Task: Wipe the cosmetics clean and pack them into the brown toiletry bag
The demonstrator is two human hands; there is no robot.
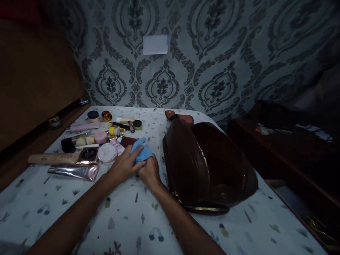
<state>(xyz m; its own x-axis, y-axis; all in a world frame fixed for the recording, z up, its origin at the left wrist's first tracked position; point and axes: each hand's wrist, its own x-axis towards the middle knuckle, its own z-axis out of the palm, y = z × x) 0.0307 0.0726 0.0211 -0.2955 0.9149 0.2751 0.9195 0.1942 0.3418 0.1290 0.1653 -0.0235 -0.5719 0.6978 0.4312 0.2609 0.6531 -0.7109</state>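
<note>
A crumpled blue cloth (142, 153) is bunched between my two hands above the patterned tabletop. My left hand (125, 164) pinches it from the left, fingers closed. My right hand (150, 172) is curled into a fist against its right side; whether anything else is inside the cloth I cannot tell. Just beyond my left hand lies a dark red tube (128, 141), partly hidden. A round white compact (107, 152) sits left of that hand. To the right of my right hand stands a brown leather bag (190, 165) with gold zips.
Several cosmetics spread over the table's left side, including a beige tube (54, 158), a silver-pink tube (73, 171), a dark-lidded jar (93, 115) and a yellow-capped bottle (114, 131). An orange-brown leather piece (185, 119) lies behind the bag. A patterned wall (167, 20) borders the table.
</note>
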